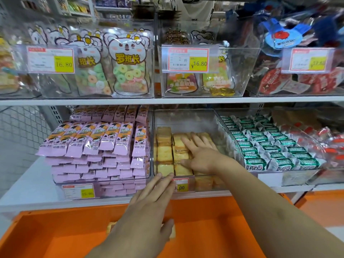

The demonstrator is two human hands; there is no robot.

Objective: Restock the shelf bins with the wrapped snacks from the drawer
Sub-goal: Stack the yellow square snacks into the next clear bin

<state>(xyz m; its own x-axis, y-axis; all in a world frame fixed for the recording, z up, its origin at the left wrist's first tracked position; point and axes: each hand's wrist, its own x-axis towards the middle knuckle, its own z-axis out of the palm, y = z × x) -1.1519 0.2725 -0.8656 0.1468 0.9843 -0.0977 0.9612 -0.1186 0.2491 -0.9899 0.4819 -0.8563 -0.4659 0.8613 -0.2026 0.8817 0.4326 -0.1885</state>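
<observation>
The wrapped snacks [165, 155] — pale yellow squares — lie in rows inside the clear middle bin [186, 118] on the lower shelf. The right hand [199, 155] presses flat on them, fingers spread, likely levelling the rows. The left hand [149, 203], fingers straight, touches the bin's front edge — probably steadying it — above the orange drawer [55, 229].

Price tags [188, 59] hung on the fronts of the upper containers, most reading 16.80. A gold fish-shaped piece [222, 91] lay low in the middle upper container. At far left, a wire mesh panel [24, 125] stood behind the white shelf board [111, 101].
</observation>
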